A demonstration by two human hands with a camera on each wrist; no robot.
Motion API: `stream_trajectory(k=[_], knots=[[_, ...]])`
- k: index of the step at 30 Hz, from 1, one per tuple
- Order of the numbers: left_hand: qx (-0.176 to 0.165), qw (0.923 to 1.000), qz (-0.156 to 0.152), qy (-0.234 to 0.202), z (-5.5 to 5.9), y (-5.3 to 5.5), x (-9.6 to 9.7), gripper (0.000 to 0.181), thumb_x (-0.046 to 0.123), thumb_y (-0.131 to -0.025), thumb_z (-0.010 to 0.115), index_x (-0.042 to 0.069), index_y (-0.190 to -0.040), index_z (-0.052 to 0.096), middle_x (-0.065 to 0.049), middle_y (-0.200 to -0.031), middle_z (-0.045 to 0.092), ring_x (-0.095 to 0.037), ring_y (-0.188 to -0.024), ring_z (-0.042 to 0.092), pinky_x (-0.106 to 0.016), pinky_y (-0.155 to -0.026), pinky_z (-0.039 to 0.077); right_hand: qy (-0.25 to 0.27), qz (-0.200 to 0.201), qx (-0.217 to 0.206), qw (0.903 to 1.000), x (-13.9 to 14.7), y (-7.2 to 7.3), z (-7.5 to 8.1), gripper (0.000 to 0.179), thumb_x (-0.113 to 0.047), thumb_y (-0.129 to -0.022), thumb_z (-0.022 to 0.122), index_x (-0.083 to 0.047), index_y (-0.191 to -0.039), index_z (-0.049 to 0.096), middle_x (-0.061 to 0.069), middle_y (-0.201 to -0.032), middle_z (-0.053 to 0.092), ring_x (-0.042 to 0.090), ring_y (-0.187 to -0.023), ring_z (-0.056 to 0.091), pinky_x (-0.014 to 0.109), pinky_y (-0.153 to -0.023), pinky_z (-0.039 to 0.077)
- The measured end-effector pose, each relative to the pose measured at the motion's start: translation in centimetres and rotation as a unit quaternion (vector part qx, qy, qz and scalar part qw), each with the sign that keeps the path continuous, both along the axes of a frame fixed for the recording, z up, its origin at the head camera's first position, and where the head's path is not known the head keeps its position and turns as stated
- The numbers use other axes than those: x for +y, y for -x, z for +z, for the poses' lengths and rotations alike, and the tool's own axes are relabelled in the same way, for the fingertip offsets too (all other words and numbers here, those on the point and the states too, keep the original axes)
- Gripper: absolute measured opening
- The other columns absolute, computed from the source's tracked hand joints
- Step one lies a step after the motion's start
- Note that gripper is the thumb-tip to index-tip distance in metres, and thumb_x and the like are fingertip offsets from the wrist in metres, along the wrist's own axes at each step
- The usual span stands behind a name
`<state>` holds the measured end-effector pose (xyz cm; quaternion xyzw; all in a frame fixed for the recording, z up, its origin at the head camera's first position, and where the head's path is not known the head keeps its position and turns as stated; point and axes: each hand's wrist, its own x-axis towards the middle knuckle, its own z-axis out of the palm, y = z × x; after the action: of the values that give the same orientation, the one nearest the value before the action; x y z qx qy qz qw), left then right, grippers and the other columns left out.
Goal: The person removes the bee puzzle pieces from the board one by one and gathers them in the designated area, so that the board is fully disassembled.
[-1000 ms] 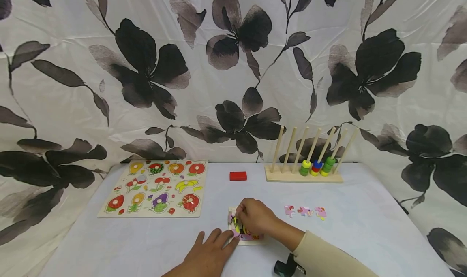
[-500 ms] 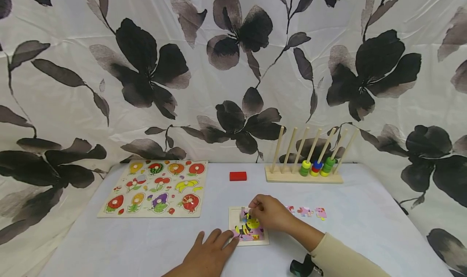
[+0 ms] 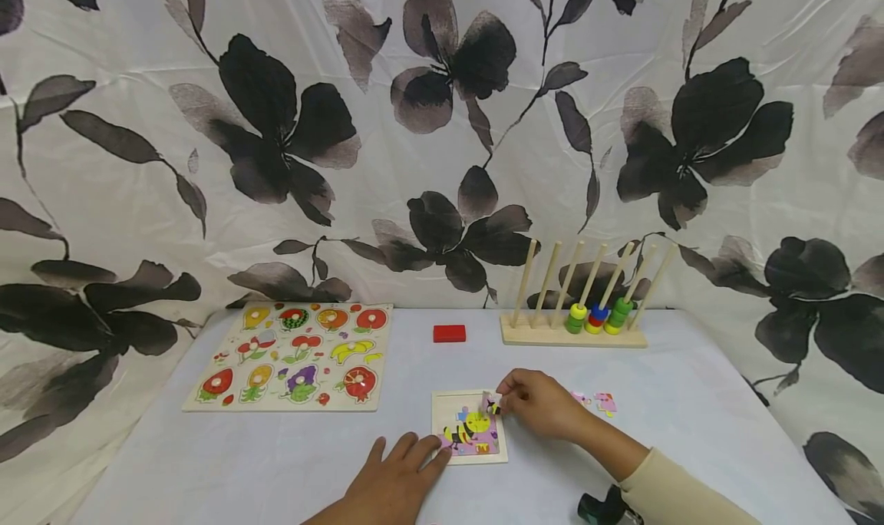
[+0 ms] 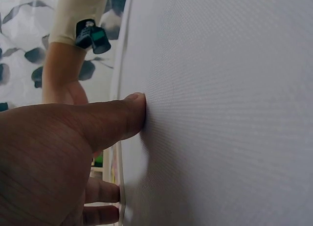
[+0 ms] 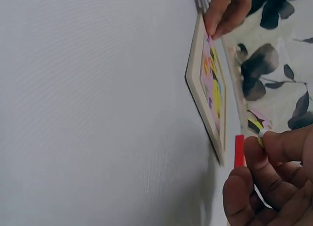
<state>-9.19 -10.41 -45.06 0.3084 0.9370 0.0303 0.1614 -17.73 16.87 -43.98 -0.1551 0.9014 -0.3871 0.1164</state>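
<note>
- The right hand (image 3: pixel 542 406) is right of centre in the head view's lower half; its grip is closed down to a thumb-and-finger pinch on a small piece (image 3: pixel 492 404) at the tray's upper right corner.
- That piece is tilted, printed yellow, black and pink; fingers cover part of it, so its long axis cannot be told, nor whether it touches the tray.
- The tray (image 3: pixel 445 414) lies flat at lower centre, slightly taller than wide. Its bee picture (image 3: pixel 472 433) runs from lower left to upper right, yellow head uppermost; bare wood shows along the upper left.
- The left hand (image 3: pixel 397 475) lies at bottom centre, fingers spread, grip loose, fingertips touching the tray's lower left corner.
- A small orange-red mark at the picture's bottom is too small to read.
- Two loose pieces (image 3: pixel 605 404) show right of the right hand, the nearer partly hidden by it.
- On the counter (image 3: pixel 276 463), a fruit board (image 3: pixel 276 404) lies left, a red block (image 3: pixel 450 333) beyond the tray, and a peg rack (image 3: pixel 573 341) with coloured beads (image 3: pixel 613 318) behind right, before a flowered cloth (image 3: pixel 580 149).
</note>
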Motion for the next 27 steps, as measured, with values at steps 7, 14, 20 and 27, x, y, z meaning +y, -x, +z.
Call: stream_trajectory(k=[7,14,20,27], knots=[[0.007,0.9999,-0.007,-0.006,-0.1,-0.1,-0.1,0.107,0.088,-0.071,0.062,0.024,-0.154,0.045,0.002,-0.153,0.041,-0.028,-0.132,0.043,-0.070,-0.102,0.040,0.008,0.008,0.012,0.9999,2.0,-0.4,0.2,0.005,-0.006,-0.097,0.066,-0.007,-0.101,0.067,-0.004,-0.085,0.065,0.015,-0.080,0.060,0.031,-0.071,0.051],[0.013,0.9998,-0.011,-0.013,-0.1,-0.2,-0.2,0.107,0.089,-0.072,0.061,0.023,-0.155,0.045,0.002,-0.153,0.041,-0.028,-0.130,0.043,-0.070,-0.102,0.040,0.007,0.009,0.009,0.9999,3.7,-1.0,0.2,0.004,-0.007,-0.097,0.067,-0.006,-0.101,0.067,-0.004,-0.085,0.066,0.015,-0.079,0.060,0.028,-0.071,0.051],[0.018,0.9995,-0.017,-0.021,-0.1,-0.3,-0.3,0.107,0.089,-0.072,0.060,0.021,-0.154,0.045,0.001,-0.152,0.042,-0.028,-0.130,0.043,-0.070,-0.101,0.041,0.001,0.001,0.014,0.9999,5.3,-1.2,0.2,0.004,-0.008,-0.097,0.068,-0.008,-0.102,0.068,-0.006,-0.086,0.068,0.012,-0.080,0.063,0.029,-0.072,0.051],[0.020,0.9995,-0.018,-0.020,-0.1,-0.3,-0.3,0.107,0.089,-0.072,0.060,0.021,-0.154,0.045,0.001,-0.152,0.042,-0.028,-0.129,0.043,-0.070,-0.100,0.041,0.010,0.007,0.009,0.9999,7.2,-1.6,-0.1,0.007,-0.007,-0.097,0.068,-0.005,-0.103,0.068,-0.003,-0.088,0.068,0.014,-0.081,0.064,0.026,-0.070,0.053]])
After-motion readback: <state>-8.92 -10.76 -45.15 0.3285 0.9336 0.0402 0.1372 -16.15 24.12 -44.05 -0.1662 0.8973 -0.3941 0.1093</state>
